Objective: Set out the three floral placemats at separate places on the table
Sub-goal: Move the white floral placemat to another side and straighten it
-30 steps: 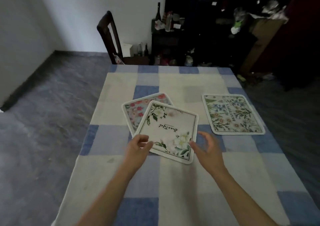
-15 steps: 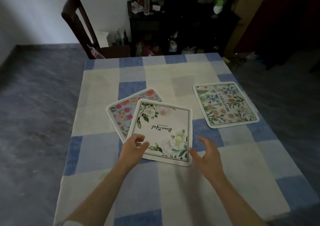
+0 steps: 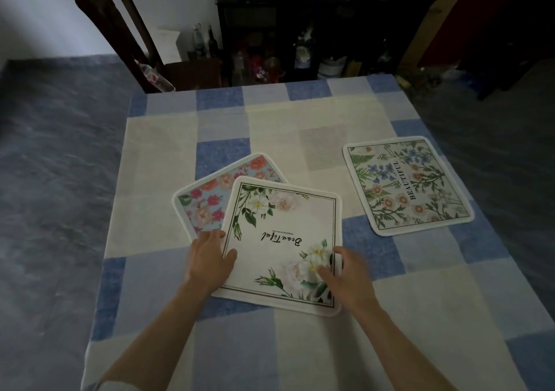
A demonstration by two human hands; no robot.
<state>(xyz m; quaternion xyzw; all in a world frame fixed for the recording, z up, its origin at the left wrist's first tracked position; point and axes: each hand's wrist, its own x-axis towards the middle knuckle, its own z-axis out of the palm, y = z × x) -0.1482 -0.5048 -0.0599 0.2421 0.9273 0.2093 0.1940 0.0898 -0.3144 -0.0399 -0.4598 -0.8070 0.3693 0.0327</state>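
One placed: the botanical placemat (image 3: 405, 186) lies alone on the counter (image 3: 270, 345), well right of both hands. The left hand (image 3: 210, 258) and right hand (image 3: 348, 273) pinch the white placemat (image 3: 282, 234) by its side edges; it overlaps the pink placemat (image 3: 207, 198) just beyond the left hand, so two remain

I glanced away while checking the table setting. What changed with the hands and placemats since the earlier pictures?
The right hand, which hovered open beside the white placemat, moved left onto its near right corner and took hold. The left hand kept gripping its left edge. The white placemat still overlaps the pink placemat; the green placemat lies apart on the right.
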